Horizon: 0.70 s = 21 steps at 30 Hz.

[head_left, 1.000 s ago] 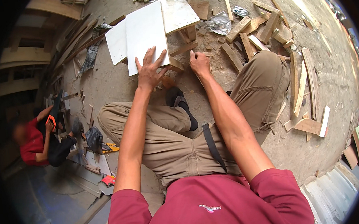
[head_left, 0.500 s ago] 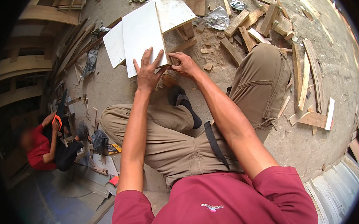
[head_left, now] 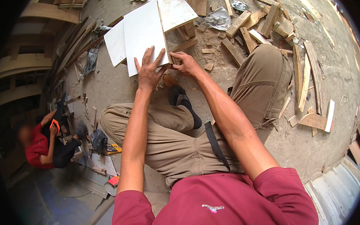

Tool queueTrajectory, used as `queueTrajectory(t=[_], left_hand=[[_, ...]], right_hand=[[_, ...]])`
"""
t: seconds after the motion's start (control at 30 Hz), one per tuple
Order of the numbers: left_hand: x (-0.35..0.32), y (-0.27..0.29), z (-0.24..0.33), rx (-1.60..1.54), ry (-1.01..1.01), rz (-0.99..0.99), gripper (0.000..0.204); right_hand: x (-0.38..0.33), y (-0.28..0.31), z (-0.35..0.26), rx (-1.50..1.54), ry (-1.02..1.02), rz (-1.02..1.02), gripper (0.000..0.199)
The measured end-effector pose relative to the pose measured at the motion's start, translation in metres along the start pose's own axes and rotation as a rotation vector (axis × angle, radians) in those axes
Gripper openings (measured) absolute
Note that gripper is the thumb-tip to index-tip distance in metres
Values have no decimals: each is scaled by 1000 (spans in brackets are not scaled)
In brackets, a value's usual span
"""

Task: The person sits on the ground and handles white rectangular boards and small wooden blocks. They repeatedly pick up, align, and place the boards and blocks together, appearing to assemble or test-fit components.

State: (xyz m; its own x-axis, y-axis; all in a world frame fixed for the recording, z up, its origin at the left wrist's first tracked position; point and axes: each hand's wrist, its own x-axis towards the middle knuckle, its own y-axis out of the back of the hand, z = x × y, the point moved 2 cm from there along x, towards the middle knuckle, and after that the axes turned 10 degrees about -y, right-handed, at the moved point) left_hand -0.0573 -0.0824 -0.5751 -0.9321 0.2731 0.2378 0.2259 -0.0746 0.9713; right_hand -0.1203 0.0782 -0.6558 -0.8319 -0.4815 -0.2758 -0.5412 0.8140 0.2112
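I sit on the ground with my legs folded. My left hand (head_left: pixel 148 70) lies flat with fingers spread on the near edge of a white rectangular board (head_left: pixel 142 33). My right hand (head_left: pixel 185 64) is curled at the board's lower right corner, against its edge; whether it pinches something small there I cannot tell. A second white panel (head_left: pixel 175 10) stands at an angle against the first board's right side, and a third white sheet (head_left: pixel 115 43) lies under it on the left.
Several wooden offcuts (head_left: pixel 240 23) and curved planks (head_left: pixel 308 81) litter the concrete at the right. Crumpled plastic (head_left: pixel 219 18) lies beyond them. At the left another person in a red shirt (head_left: pixel 39 146) crouches beside tools and stacked timber (head_left: pixel 41 38).
My right hand has moved left from the scraps to the board's lower right corner. My left hand has stayed pressed on the board.
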Motion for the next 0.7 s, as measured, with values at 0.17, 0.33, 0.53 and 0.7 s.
queueTrajectory(t=[0.17,0.33,0.53,0.7], left_hand=[[3,1,2,-12,-4,11,71],[0,2,1,-3,-26,-2,70],[3,2,0,-36,26,-22,69],[6,1,2,-31,42,-35,70]], right_hand=[[7,2,22,-185,121,77,89],[7,9,44,-323,-32,-47,109],[6,19,59,-347,-90,41,88],[8,24,44,-195,-55,218,63]])
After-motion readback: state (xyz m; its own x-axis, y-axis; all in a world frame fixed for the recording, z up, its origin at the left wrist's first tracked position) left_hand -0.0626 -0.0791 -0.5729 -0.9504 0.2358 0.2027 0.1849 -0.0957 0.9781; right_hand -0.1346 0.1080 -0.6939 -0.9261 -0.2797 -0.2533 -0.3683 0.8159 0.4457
